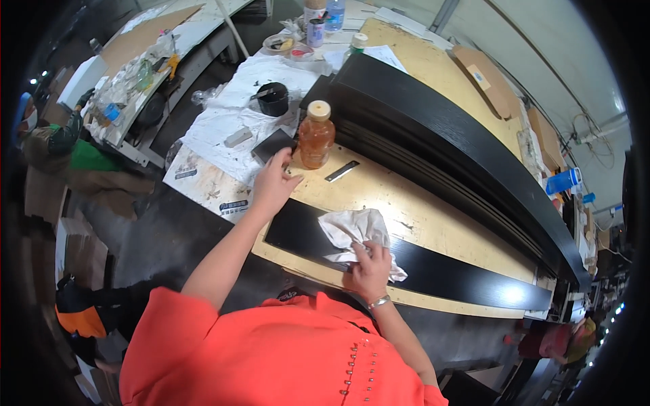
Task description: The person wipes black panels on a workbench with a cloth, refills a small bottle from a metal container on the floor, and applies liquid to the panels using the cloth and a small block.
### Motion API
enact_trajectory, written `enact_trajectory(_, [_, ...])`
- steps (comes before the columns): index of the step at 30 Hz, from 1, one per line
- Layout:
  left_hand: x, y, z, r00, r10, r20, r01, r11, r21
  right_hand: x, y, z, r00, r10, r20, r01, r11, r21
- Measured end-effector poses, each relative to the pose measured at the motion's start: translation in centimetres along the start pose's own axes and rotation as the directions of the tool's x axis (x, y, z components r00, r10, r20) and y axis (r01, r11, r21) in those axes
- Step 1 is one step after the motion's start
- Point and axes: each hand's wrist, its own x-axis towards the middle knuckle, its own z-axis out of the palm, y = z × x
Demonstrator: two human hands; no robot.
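My right hand [370, 274] grips a crumpled white cloth [353, 230], which lies on a long flat black board [460, 279] along the table's near edge. My left hand [275, 181] holds nothing that I can see. Its fingers are curved and apart, at the near edge of a dark square sheet [273, 145]; whether they touch it I cannot tell. Just right of that hand stands a bottle of amber liquid [316, 139] with a cream cap. A narrow dark metal blade [342, 170] lies on the table beside the bottle.
Behind the board rests a large curved black furniture piece [433, 122]. Left of it, a black pot [273, 100] with a tool in it and a grey block [237, 137] sit on white sheeting [217, 122]. Other people are at both sides.
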Motion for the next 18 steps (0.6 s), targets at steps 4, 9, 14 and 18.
enact_trajectory(4, [-9.6,0.1,-1.9,0.977,-0.131,0.167,0.153,0.98,-0.126,0.7,-0.7,-0.8,0.954,0.299,-0.005,-0.262,0.844,0.467])
enact_trajectory(9, [-15.8,5.1,4.9,0.96,0.186,0.208,-0.132,0.96,-0.247,3.9,-3.8,-2.7,0.885,0.265,0.383,-0.463,0.421,0.78])
enact_trajectory(14, [-15.9,4.8,8.0,0.8,0.537,0.267,-0.589,0.786,0.185,5.5,4.7,-0.6,1.0,-0.008,0.0,0.008,0.996,0.086])
enact_trajectory(18, [-16.4,-1.8,2.6,0.901,0.411,0.141,-0.433,0.824,0.366,3.2,4.9,-0.5,0.996,-0.06,0.065,0.061,0.998,-0.007])
